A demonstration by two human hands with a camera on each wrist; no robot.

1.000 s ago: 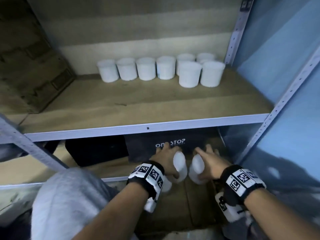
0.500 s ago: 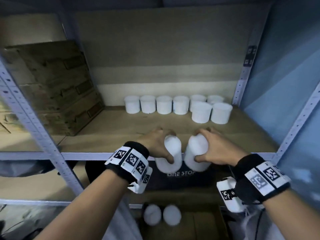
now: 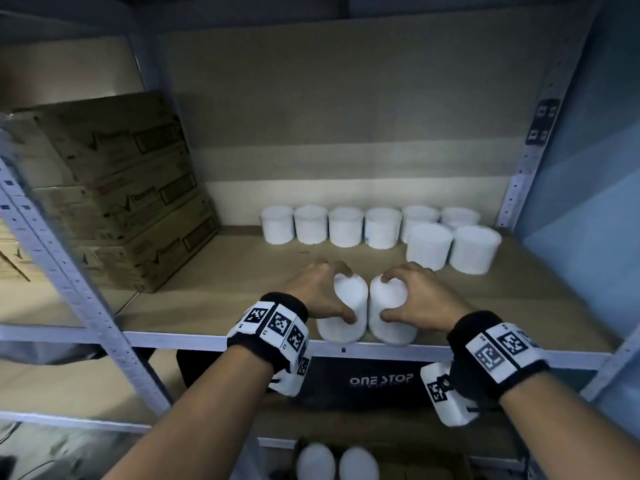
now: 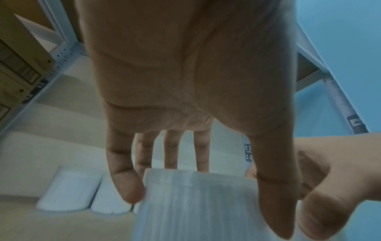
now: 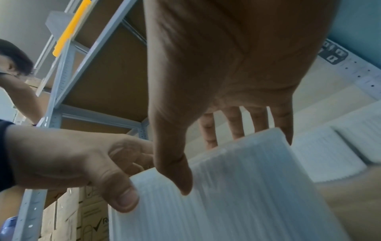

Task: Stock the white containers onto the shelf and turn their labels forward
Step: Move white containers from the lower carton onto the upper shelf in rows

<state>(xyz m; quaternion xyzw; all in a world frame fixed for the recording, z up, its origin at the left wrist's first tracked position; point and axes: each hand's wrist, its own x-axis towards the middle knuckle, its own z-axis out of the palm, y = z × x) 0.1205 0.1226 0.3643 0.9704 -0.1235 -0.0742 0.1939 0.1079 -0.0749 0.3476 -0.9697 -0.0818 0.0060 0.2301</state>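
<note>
Two white ribbed containers stand side by side at the front edge of the wooden shelf (image 3: 214, 303). My left hand (image 3: 322, 292) grips the left container (image 3: 344, 313) from above, thumb at the front and fingers over the back. My right hand (image 3: 412, 292) holds the right container (image 3: 388, 313) the same way. In the left wrist view the left container (image 4: 198, 205) sits between thumb and fingers. The right wrist view shows the right container (image 5: 237, 187) held likewise. No label shows on either one.
Several white containers (image 3: 346, 226) line the back of the shelf, with two more (image 3: 453, 248) in front at the right. Stacked cardboard boxes (image 3: 114, 188) fill the shelf's left. Below, a black box (image 3: 377, 379) and two more containers (image 3: 336, 464) sit. A grey upright (image 3: 69, 271) slants at left.
Both hands lifted the two containers from under the shelf up over its front edge and brought them down onto the shelf board. The head view tilted upward.
</note>
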